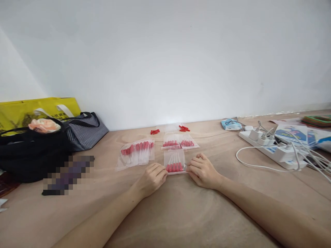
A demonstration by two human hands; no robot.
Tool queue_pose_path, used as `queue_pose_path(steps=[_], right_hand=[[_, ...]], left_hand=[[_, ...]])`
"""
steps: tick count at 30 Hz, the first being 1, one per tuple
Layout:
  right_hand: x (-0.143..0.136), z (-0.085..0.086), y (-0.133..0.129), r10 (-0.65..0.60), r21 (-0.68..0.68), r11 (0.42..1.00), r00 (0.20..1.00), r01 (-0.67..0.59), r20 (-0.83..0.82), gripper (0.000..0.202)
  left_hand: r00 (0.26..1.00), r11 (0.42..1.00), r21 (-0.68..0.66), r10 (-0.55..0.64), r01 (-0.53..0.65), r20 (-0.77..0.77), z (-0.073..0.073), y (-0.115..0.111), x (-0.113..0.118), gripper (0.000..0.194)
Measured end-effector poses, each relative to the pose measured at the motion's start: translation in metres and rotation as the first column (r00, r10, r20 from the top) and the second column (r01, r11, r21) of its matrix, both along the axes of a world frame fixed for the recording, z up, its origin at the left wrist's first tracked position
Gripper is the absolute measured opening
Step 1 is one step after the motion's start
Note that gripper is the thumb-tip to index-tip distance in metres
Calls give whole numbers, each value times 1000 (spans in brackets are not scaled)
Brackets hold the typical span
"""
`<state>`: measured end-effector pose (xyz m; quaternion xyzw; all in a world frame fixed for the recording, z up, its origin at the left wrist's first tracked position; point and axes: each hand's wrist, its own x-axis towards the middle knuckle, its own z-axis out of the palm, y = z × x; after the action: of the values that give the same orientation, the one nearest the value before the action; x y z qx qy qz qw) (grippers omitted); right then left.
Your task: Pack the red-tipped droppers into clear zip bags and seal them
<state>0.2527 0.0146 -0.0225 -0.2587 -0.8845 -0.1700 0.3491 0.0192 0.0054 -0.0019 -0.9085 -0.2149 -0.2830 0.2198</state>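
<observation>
A small clear plastic bag [175,161] with red-tipped sticks inside lies flat on the wooden table [165,213]. My left hand [152,179] pinches its near left corner and my right hand [203,171] pinches its near right corner. A fanned pile of filled bags [136,152] lies to the left. Two more filled bags [179,142] lie just behind the one I hold. Loose red caps [154,131] and a second bunch of red caps [184,128] sit farther back, near the wall.
A black bag [31,155], a striped bag [86,132] and a yellow bag [38,110] stand at the left. A white power strip [274,150] with plugs and cables lies at the right, beside printed boxes [297,132] and a blue packet [231,124].
</observation>
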Motion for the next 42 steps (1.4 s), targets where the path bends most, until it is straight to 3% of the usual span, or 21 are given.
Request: queue_pose_path(steps=[7, 12, 14, 17, 20, 23, 26, 28, 30, 32, 34, 37, 42], right_hand=[[10, 2, 3, 4, -143, 990, 1000, -4, -2, 18], [14, -5, 5, 53, -455, 883, 988, -112, -142, 16], [11, -7, 5, 37, -487, 862, 976, -139, -214, 21], [8, -7, 4, 51, -497, 852, 971, -165, -235, 14], [11, -2, 4, 62, -577, 781, 949, -238, -308, 13], [22, 5, 5, 32, -669, 655, 897, -352, -441, 15], [38, 13, 8, -17, -723, 502, 830, -475, -557, 22], [51, 18, 12, -68, -717, 437, 775, -543, -628, 24], [63, 21, 18, -132, -673, 439, 698, -595, -704, 24], [73, 21, 28, -190, -609, 501, 608, -615, -771, 24], [80, 18, 41, -240, -580, 578, 560, -574, -793, 24], [84, 6, 65, -324, -606, 653, 556, -454, -766, 28], [77, -13, 98, -373, -655, 661, 597, -366, -710, 36]], left_hand=[[1000, 995, -95, 14, -12, 14, -4, 2, 0, 25], [996, 989, -139, -48, 58, 74, -7, 4, 1, 22], [991, 981, -162, -92, 107, 98, -8, 3, 2, 20], [980, 962, -232, -107, 144, 165, -7, 1, 3, 13], [967, 946, -321, 45, 39, 252, -4, 3, 0, 17], [897, 915, -354, 311, -193, 315, 0, 14, -13, 16], [711, 804, -362, 590, -472, 382, 3, 33, -42, 21], [527, 665, -431, 746, -609, 407, 4, 46, -65, 24], [316, 485, -557, 871, -674, 376, 6, 56, -86, 28], [176, 364, -684, 927, -632, 331, 6, 63, -101, 34], [121, 305, -748, 949, -589, 292, 4, 69, -109, 38], [101, 261, -797, 964, -545, 246, 1, 77, -113, 45], [48, 187, -864, 981, -467, 186, 0, 95, -127, 76]])
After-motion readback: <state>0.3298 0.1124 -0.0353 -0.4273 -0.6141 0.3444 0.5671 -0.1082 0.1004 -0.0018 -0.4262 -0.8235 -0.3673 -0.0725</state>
